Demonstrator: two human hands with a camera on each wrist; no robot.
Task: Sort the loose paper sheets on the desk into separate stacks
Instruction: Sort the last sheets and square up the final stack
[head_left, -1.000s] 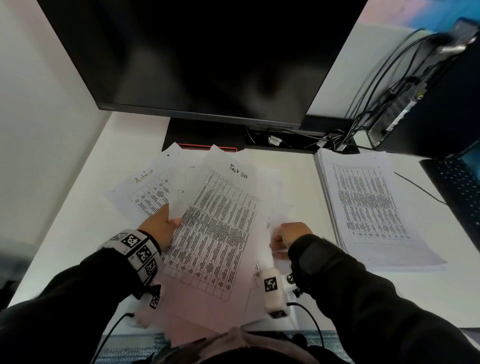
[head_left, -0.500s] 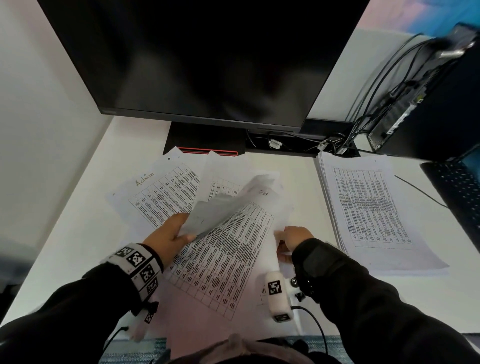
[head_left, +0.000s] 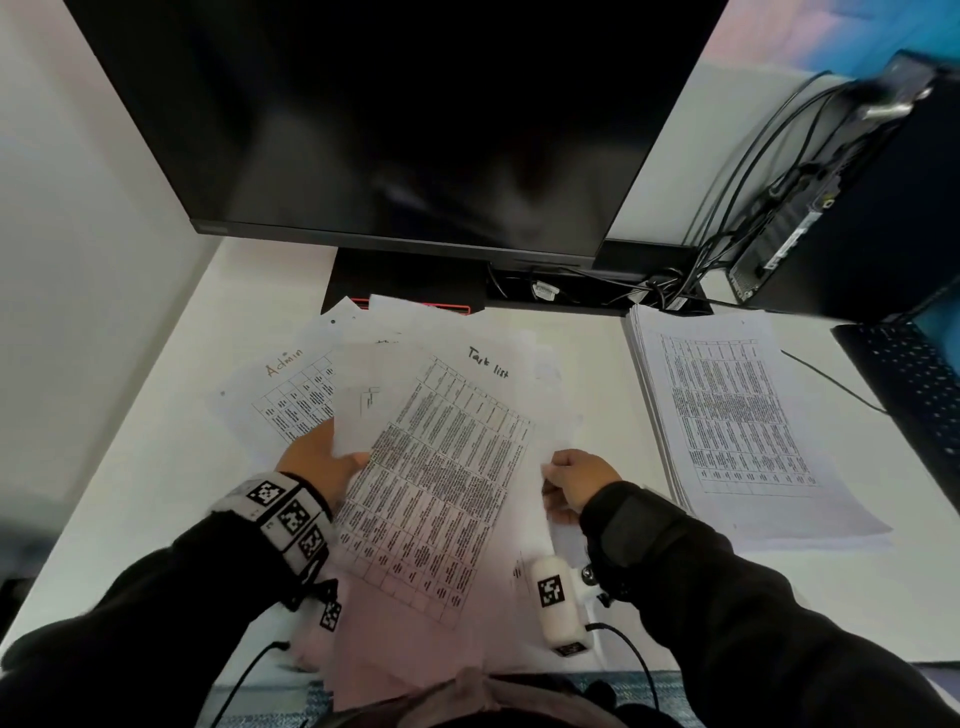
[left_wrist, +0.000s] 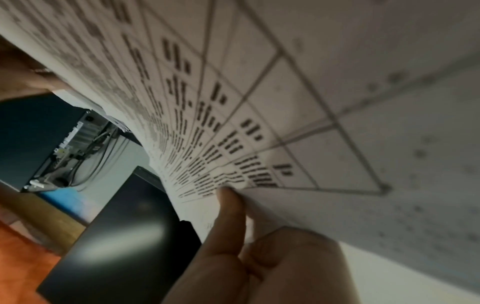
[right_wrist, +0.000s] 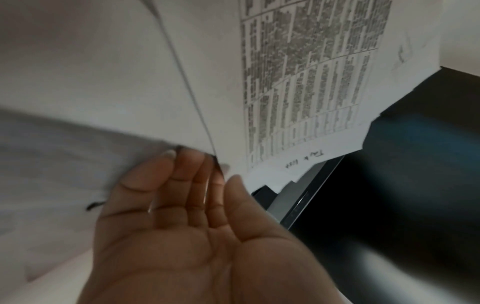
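At the middle of the white desk (head_left: 156, 415), both hands work a fan of loose paper sheets. The left hand (head_left: 322, 462) reaches forward from a dark sleeve with a marker-covered wristband (head_left: 283, 512), its thumb lying on top of a pale sheet and its fingers tucked beneath, so it pinches the left edge of the papers; the left wrist view shows a finger (left_wrist: 231, 207) pressed up against the underside of a curved printed sheet. The right hand (head_left: 582, 480) sits at the right edge of the same fan, knuckles up; in the right wrist view its fingers (right_wrist: 187, 174) lie nearly straight and close together, their tips against the paper edge with the thumb alongside, and whether they truly nip the sheet cannot be told. On top lies the "Task list" sheet (head_left: 441, 467), a dense printed table with that title handwritten at its head. Beneath it to the left peeks the "Admin" sheet (head_left: 291, 389), labelled by hand in orange-brown. Well apart on the right rests a squared stack of sheets (head_left: 737, 415) with a printed table on top, its text too small to read. Behind the papers stands a dark monitor (head_left: 405, 119).
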